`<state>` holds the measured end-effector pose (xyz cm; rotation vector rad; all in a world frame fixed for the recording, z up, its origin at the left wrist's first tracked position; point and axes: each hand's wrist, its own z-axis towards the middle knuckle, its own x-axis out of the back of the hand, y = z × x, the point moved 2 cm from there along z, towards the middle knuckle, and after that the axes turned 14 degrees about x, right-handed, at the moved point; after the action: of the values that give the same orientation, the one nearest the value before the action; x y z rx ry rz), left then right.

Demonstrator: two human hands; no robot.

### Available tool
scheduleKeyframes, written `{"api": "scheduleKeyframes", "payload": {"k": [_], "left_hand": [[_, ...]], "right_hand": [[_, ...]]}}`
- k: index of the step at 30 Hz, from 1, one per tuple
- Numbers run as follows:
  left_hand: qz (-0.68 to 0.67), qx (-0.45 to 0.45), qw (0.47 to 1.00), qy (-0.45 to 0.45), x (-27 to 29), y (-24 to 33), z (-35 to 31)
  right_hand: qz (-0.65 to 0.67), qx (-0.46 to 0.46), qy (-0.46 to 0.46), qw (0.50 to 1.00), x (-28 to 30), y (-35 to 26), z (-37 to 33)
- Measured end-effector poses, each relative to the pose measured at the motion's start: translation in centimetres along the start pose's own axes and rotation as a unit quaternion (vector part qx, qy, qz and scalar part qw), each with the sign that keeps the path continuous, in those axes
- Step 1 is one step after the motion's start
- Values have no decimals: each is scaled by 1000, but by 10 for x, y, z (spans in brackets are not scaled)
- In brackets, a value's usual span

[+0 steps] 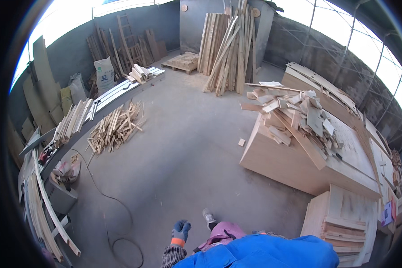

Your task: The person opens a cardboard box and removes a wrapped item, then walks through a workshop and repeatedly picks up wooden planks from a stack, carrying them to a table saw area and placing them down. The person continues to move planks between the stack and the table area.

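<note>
A: Where is the person's left hand (pixel 181 231)?

B: It sits low in the view, in a blue work glove with an orange cuff, hanging over the grey concrete floor (pixel 183 152). It holds nothing; the fingers look loosely curled, though how far they spread cannot be told.

A: And the right hand?

B: Out of view. Only the blue jacket (pixel 263 254) shows at the lower edge.

A: What lies nearest?

B: A thin black cable (pixel 120 210) loops on the floor just left of the gloved hand. A grey shoe (pixel 208 217) stands just to its right.

A: Farther off?

B: A heap of pale wood offcuts (pixel 295 118) rests on a big stack of plywood sheets (pixel 281 165) to the right. 1 loose pile of short wooden sticks (pixel 116 127) lies on the floor to the left, beside a long worktop (pixel 98 107).
</note>
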<state>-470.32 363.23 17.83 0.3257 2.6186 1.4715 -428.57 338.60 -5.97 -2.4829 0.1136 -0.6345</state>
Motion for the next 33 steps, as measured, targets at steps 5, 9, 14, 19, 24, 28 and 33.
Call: {"api": "scheduleKeyframes", "payload": {"k": [5, 9, 14, 19, 24, 28, 33], "left_hand": [[-55, 79, 993, 74, 8, 40, 38], [143, 23, 982, 124, 16, 74, 71], [18, 81, 979, 185, 35, 112, 94], [21, 151, 949, 275, 56, 109, 100], [-24, 152, 952, 263, 97, 120, 117], [-36, 137, 960, 243, 128, 140, 132], [-66, 101, 958, 258, 163, 139, 137]], "right_hand": [[-1, 24, -58, 998, -19, -120, 92], [31, 27, -123, 992, -20, -223, 168], [28, 39, -159, 986, -27, -368, 253], [-38, 115, -175, 977, -69, -493, 285], [-40, 91, -206, 974, -125, -514, 298], [-42, 94, -227, 969, -158, -494, 247], [-77, 65, -258, 961, -205, -484, 222]]}}
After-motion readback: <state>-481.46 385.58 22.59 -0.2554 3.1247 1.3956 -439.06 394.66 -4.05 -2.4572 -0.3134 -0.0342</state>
